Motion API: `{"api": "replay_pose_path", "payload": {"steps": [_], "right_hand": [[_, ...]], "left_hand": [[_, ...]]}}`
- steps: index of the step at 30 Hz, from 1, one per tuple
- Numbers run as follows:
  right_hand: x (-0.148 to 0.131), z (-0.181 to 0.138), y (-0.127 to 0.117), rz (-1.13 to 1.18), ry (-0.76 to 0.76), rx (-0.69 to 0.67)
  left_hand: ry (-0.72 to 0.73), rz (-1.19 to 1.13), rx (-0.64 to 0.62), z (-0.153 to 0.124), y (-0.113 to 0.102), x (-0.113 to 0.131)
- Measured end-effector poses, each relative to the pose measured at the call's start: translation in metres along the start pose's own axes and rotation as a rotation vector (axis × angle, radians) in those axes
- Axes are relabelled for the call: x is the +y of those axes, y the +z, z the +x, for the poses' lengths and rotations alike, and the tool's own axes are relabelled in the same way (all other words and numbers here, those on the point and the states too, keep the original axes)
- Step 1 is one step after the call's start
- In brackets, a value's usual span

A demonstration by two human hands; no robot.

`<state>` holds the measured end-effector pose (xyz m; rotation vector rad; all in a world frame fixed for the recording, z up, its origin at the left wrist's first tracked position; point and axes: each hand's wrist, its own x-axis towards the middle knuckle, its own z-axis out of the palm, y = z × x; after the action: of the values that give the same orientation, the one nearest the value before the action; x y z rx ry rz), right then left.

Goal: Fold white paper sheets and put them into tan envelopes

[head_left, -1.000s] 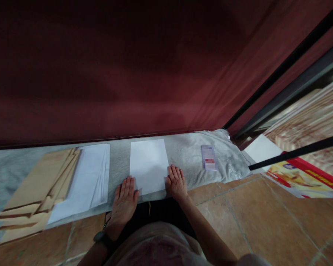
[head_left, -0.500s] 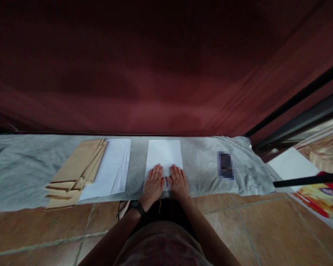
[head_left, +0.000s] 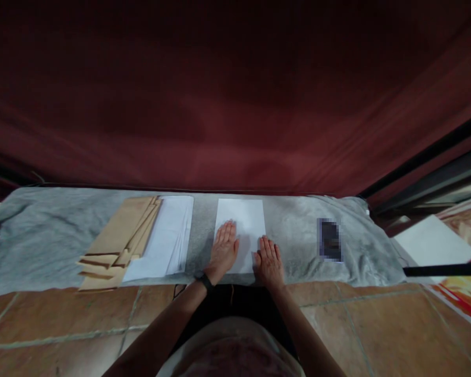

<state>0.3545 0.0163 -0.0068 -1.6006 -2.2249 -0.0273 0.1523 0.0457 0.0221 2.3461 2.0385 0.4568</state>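
Observation:
A white sheet of paper (head_left: 245,217) lies on a grey cloth (head_left: 43,235) spread on the tiled floor. My left hand (head_left: 223,248) rests flat on the sheet's left half, fingers stretched out, a dark band on its wrist. My right hand (head_left: 270,262) lies flat at the sheet's near right corner, fingers stretched out too. Neither hand holds anything.
Left of the sheet lie a stack of white papers (head_left: 165,238) and several brown envelopes (head_left: 120,241). A dark phone (head_left: 329,240) lies on the cloth to the right. A dark red curtain (head_left: 220,104) hangs behind. More paper (head_left: 432,246) and a colourful print (head_left: 465,293) lie at far right.
Both hands slid from the sheet's near corners onto it; the left has since moved farther up the sheet and the right to its right side. The view shifted left.

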Motion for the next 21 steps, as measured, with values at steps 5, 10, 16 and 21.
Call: {"api": "replay_pose_path", "payload": {"steps": [5, 10, 16, 21], "right_hand": [[0.004, -0.003, 0.002, -0.011, -0.005, -0.006], [0.005, 0.031, 0.007, 0.025, 0.024, -0.035], [-0.013, 0.116, 0.028, 0.110, -0.006, -0.050], [-0.019, 0.155, 0.049, 0.056, -0.051, -0.067]], "left_hand": [[0.075, -0.031, -0.058, 0.047, 0.016, 0.017], [0.068, 0.001, -0.083, 0.064, 0.028, 0.008], [0.076, 0.019, -0.105, 0.082, 0.033, -0.009], [0.064, 0.055, -0.116, 0.101, 0.035, -0.024]]}}
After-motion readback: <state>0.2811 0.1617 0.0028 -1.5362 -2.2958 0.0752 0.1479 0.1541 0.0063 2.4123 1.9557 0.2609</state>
